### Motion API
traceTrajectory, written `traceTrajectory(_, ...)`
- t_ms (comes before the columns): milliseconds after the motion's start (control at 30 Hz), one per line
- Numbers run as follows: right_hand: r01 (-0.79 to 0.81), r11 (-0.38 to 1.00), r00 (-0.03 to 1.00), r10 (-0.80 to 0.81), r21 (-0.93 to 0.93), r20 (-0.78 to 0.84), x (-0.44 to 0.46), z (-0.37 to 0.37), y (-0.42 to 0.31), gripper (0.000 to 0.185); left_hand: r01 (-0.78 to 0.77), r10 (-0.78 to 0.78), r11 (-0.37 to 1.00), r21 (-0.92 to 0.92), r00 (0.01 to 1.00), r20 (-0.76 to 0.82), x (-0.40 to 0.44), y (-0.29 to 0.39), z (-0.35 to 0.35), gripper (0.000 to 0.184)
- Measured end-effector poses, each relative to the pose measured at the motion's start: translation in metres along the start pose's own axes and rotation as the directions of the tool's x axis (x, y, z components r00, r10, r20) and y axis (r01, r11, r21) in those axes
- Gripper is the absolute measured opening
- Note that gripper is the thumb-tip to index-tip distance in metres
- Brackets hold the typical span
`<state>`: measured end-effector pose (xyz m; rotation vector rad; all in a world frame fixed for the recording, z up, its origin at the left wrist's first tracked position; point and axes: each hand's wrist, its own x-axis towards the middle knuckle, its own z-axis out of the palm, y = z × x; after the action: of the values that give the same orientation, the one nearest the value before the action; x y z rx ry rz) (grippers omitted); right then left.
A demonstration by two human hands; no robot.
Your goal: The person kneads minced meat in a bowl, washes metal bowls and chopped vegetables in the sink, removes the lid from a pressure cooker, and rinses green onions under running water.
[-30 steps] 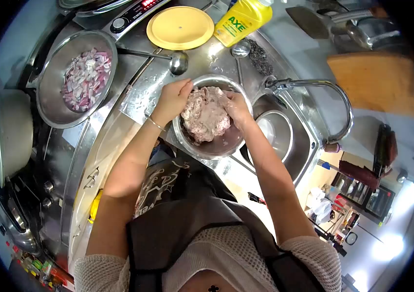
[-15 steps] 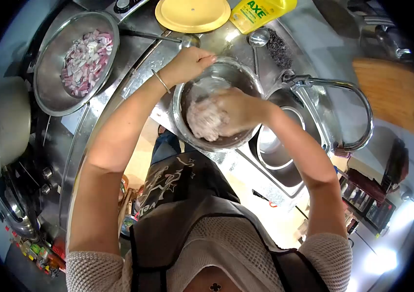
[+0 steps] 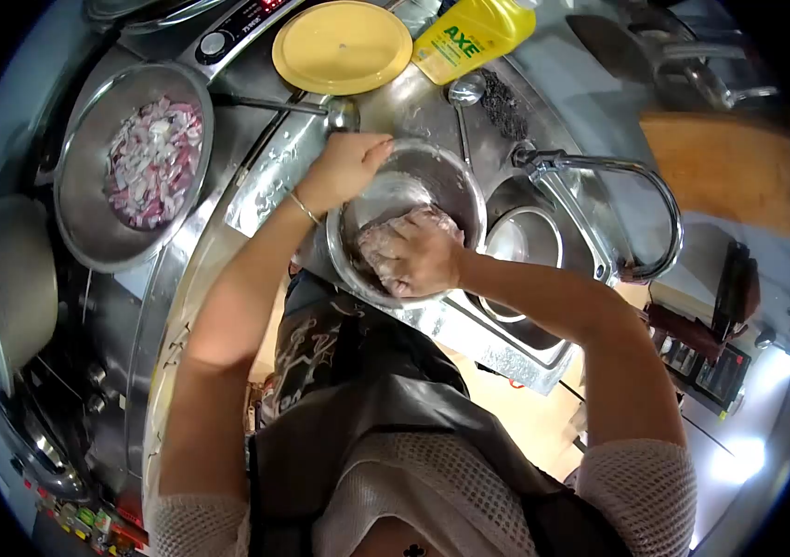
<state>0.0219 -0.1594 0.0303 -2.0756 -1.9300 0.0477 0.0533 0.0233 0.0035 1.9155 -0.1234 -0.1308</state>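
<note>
A steel mixing bowl (image 3: pixel 337 251) sits at the sink's edge, with a lump of pinkish minced meat (image 3: pixel 381 243) inside. My left hand (image 3: pixel 346 172) is closed over the bowl's far left rim. Down in the bowl, my right hand (image 3: pixel 430 258) grips the meat, its fingers dug into the top and partly hidden. A pale wet film coats the bowl's inner wall. At the upper left stands a wide metal bowl (image 3: pixel 79 200) of cut pink and white meat pieces (image 3: pixel 155 162), apart from both hands.
Behind the bowl lie a yellow oval lid (image 3: pixel 342 46), a yellow AXE bottle (image 3: pixel 474 37), a ladle (image 3: pixel 343 115) and a metal spoon (image 3: pixel 466 90). To the right are the sink basin (image 3: pixel 567 320), a curved faucet (image 3: pixel 669 200) and a wooden board (image 3: pixel 724 172). A large pot (image 3: pixel 19 278) stands left.
My right hand's motion blur has gone, and its fingers now show on top of the meat. My left hand stays on the rim. The whole view has shifted a little.
</note>
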Motion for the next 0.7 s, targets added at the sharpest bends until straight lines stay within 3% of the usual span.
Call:
traceTrajectory(33, -0.015, 0.999, 0.999, 0.014, 0.035, 0.041, 0.004, 0.007, 0.002, 0.024, -0.024, 0.022, 0.999, -0.035, 0.998, -0.066, 0.000, -0.002, 0.001, 0.025)
traceTrajectory(133, -0.272, 0.949, 0.951, 0.240, 0.157, 0.195, -0.002, 0.045, 0.014, 0.023, -0.008, 0.000, 0.996, -0.084, 0.996, -0.094, 0.002, -0.004, 0.004, 0.022)
traceTrajectory(167, -0.163, 0.978, 0.985, 0.168, 0.129, -0.032, 0.001, 0.052, 0.014, 0.025, -0.015, 0.002, 0.994, -0.108, 0.992, -0.125, 0.002, -0.004, 0.005, 0.021)
traceTrajectory(233, -0.070, 0.995, 0.964, 0.085, 0.067, -0.253, 0.014, 0.056, 0.022, 0.027, -0.013, -0.001, 0.991, -0.133, 0.995, -0.105, 0.008, -0.005, 0.003, 0.022)
traceTrajectory(300, -0.184, 0.980, 0.944, 0.197, 0.074, -0.264, 0.024, 0.057, 0.036, 0.029, 0.098, -0.106, 0.985, -0.143, 0.993, -0.054, 0.017, 0.003, -0.005, 0.022)
traceTrajectory(367, -0.255, 0.966, 0.922, 0.252, 0.030, -0.295, 0.040, 0.047, 0.048, 0.031, 0.060, -0.065, 0.995, -0.079, 0.996, -0.055, 0.018, 0.002, -0.009, 0.022)
traceTrajectory(433, -0.319, 0.940, 0.926, 0.336, 0.119, -0.172, 0.041, 0.045, 0.050, 0.029, 0.052, -0.052, 0.999, -0.008, 0.983, -0.176, 0.011, 0.006, -0.008, 0.022)
traceTrajectory(467, -0.368, 0.921, 0.920, 0.381, 0.129, -0.091, 0.041, 0.042, 0.050, 0.028, 0.181, -0.192, 0.980, -0.081, 0.968, -0.162, 0.006, 0.017, -0.011, 0.022)
traceTrajectory(500, -0.389, 0.915, 0.906, 0.401, 0.107, -0.134, 0.038, 0.052, 0.047, 0.028, 0.185, -0.185, 0.983, -0.020, 0.963, -0.198, 0.006, 0.003, -0.008, 0.023)
traceTrajectory(533, -0.437, 0.898, 0.881, 0.438, 0.046, -0.181, 0.031, 0.071, 0.044, 0.030, 0.124, -0.112, 0.992, 0.036, 0.967, -0.228, 0.007, 0.000, -0.007, 0.024)
traceTrajectory(633, -0.698, 0.716, 0.714, 0.697, 0.002, 0.065, 0.036, -0.005, 0.000, 0.039, 0.005, 0.014, 0.998, 0.066, 0.957, -0.289, 0.008, -0.009, -0.003, 0.025)
traceTrajectory(667, -0.749, 0.660, 0.662, 0.742, 0.055, 0.103, 0.031, -0.031, -0.013, 0.042, -0.034, 0.045, 0.998, 0.043, 0.958, -0.284, 0.008, -0.009, -0.003, 0.024)
traceTrajectory(700, -0.707, 0.652, 0.673, 0.739, 0.274, -0.025, 0.013, -0.036, -0.018, 0.042, -0.024, 0.018, 1.000, -0.017, 0.959, -0.284, 0.009, -0.018, -0.002, 0.024)
